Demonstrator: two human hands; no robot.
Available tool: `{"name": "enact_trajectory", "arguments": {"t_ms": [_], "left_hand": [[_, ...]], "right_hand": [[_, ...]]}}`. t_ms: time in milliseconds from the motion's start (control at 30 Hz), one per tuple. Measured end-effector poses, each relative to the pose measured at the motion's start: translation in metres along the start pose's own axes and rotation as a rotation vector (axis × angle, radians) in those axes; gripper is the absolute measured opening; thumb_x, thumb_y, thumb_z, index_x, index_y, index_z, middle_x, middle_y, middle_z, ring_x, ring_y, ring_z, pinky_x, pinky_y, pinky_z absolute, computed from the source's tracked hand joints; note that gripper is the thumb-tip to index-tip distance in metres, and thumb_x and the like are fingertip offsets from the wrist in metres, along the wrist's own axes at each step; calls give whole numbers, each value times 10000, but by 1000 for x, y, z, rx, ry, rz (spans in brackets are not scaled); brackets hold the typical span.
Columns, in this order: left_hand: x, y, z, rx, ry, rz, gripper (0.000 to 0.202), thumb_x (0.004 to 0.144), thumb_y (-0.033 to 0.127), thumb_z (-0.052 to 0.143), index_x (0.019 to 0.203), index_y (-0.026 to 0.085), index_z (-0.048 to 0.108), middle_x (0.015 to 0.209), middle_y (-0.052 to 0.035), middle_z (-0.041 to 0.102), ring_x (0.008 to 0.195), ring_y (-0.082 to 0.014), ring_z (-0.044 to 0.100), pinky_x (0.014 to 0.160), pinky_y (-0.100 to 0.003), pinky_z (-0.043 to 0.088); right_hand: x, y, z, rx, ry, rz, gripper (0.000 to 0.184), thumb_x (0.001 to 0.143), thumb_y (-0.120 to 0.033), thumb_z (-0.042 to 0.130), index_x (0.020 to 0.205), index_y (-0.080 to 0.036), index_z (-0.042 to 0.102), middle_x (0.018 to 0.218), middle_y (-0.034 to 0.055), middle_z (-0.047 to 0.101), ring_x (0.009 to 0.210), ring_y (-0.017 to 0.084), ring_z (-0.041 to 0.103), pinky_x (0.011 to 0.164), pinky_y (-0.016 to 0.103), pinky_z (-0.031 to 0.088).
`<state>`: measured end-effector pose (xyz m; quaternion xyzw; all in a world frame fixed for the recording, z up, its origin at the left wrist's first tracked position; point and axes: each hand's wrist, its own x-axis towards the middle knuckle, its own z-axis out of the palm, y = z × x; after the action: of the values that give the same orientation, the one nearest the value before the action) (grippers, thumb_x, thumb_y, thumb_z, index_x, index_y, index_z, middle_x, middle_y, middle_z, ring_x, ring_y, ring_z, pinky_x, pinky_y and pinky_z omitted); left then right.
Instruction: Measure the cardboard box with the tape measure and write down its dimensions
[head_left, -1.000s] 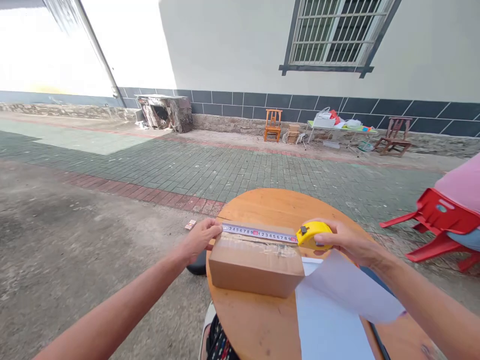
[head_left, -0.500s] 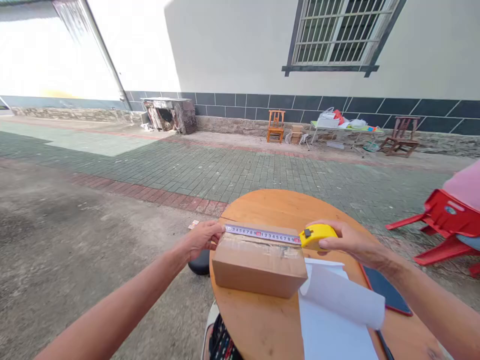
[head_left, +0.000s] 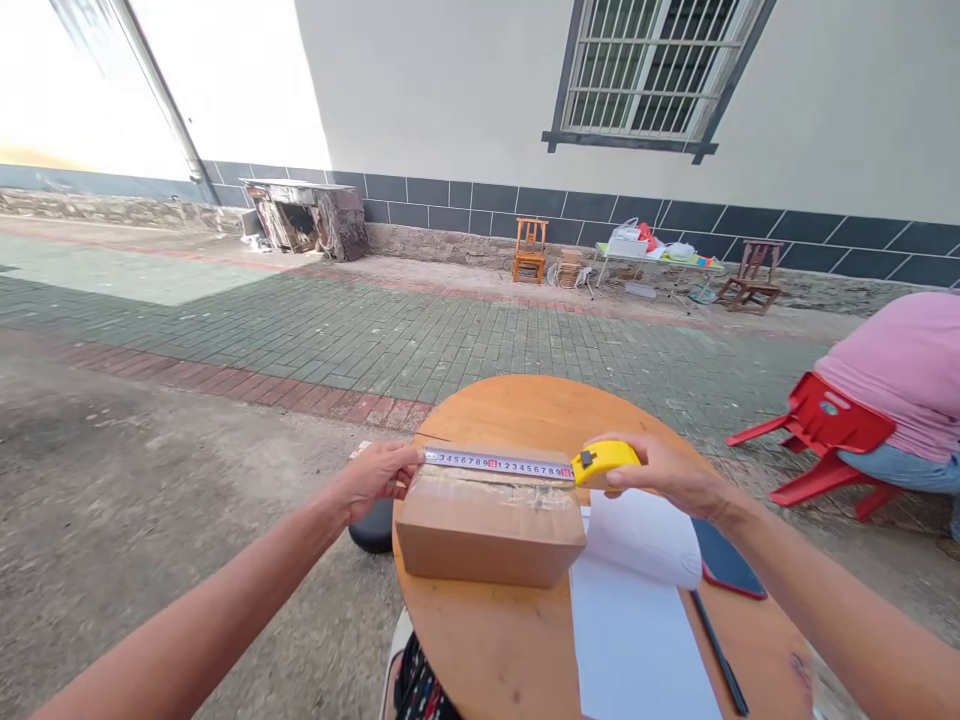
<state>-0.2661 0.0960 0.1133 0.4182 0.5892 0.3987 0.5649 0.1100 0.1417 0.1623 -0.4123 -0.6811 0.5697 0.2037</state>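
Note:
A brown cardboard box (head_left: 487,545) with clear tape along its top rests on a round wooden table (head_left: 517,660). Across the box's top, near its far edge, the blade of a tape measure (head_left: 606,460) lies stretched out, numbers facing up. My left hand (head_left: 382,472) pinches the blade's free end at the box's left edge. The yellow case is gripped in my right hand (head_left: 660,472) at the right edge, thumb and fingers around it.
White paper (head_left: 637,630) with a curled sheet, a black pen (head_left: 720,650) and a dark, red-edged tablet-like object (head_left: 727,555) lie right of the box. A black round seat (head_left: 371,528) stands left of the table. At right, a person in pink (head_left: 907,370) sits on a red plastic chair (head_left: 840,415).
The view has turned to the right, so more of the seated person shows. The curled paper lies flatter and the pen is more exposed. Both hands keep their hold on the tape measure.

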Motion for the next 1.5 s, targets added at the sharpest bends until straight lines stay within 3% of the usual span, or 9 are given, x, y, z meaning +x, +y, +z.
{"name": "enact_trajectory", "arguments": {"t_ms": [233, 333, 433, 533, 667, 833, 1100, 1267, 1500], "left_hand": [[5, 30, -9, 42, 61, 144, 265, 579, 394, 682, 611, 163, 556, 619, 9, 577, 603, -109, 512, 580, -233, 384], [8, 48, 0, 66, 42, 208, 236, 596, 361, 691, 651, 159, 582, 648, -6, 619, 633, -114, 548, 606, -231, 398], [16, 56, 23, 94, -34, 238, 197, 636, 318, 690, 691, 154, 595, 653, -10, 631, 619, -109, 559, 617, -233, 419], [30, 53, 48, 145, -84, 283, 145, 736, 268, 663, 704, 151, 584, 633, 17, 594, 591, -93, 543, 601, -226, 426], [48, 44, 64, 270, -81, 363, 207, 876, 311, 642, 771, 139, 595, 705, 27, 585, 625, -100, 555, 610, -251, 477], [58, 34, 67, 416, -55, 450, 240, 916, 370, 613, 899, 131, 625, 848, -3, 630, 723, -126, 607, 665, -286, 529], [53, 25, 70, 576, -29, 513, 256, 919, 387, 605, 913, 132, 631, 857, -7, 639, 730, -130, 614, 669, -291, 533], [49, 22, 75, 658, 4, 526, 254, 924, 392, 594, 921, 142, 634, 887, -16, 645, 773, -141, 619, 718, -317, 538], [45, 23, 73, 706, -30, 519, 263, 928, 396, 590, 945, 137, 635, 891, -16, 648, 759, -139, 623, 698, -308, 543]], "right_hand": [[-30, -29, 26, -45, 115, -35, 442, 769, -411, 704, 1150, -193, 663, 1078, 82, 677, 895, 220, 631, 665, 294, 566], [-58, -43, 67, -171, 214, -31, 483, 763, -408, 704, 1211, -237, 637, 1034, 48, 705, 753, 190, 656, 656, 300, 567], [-76, -45, 120, -328, 462, -122, 551, 711, -325, 714, 1253, -303, 615, 1191, 26, 681, 1011, 262, 662, 855, 354, 554], [-74, -36, 166, -391, 623, -249, 554, 697, -301, 686, 1246, -294, 617, 1320, 27, 617, 1222, 282, 569, 1063, 389, 438], [-57, -22, 201, -319, 748, -223, 534, 726, -320, 635, 1253, -247, 595, 1333, 53, 599, 1222, 267, 568, 1054, 359, 445], [-44, -21, 215, -230, 772, -145, 508, 725, -391, 651, 1198, -213, 600, 1156, 72, 682, 1035, 265, 654, 921, 340, 518], [-45, -25, 221, -106, 688, -50, 564, 736, -488, 654, 1205, -184, 579, 936, 59, 718, 774, 227, 675, 622, 287, 557], [-43, -20, 228, -71, 745, -56, 601, 716, -496, 690, 1227, -195, 594, 961, 73, 720, 782, 245, 681, 606, 299, 569], [-45, -22, 244, -113, 685, -32, 593, 723, -487, 656, 1238, -214, 544, 971, 49, 711, 789, 229, 678, 656, 292, 552]]}}
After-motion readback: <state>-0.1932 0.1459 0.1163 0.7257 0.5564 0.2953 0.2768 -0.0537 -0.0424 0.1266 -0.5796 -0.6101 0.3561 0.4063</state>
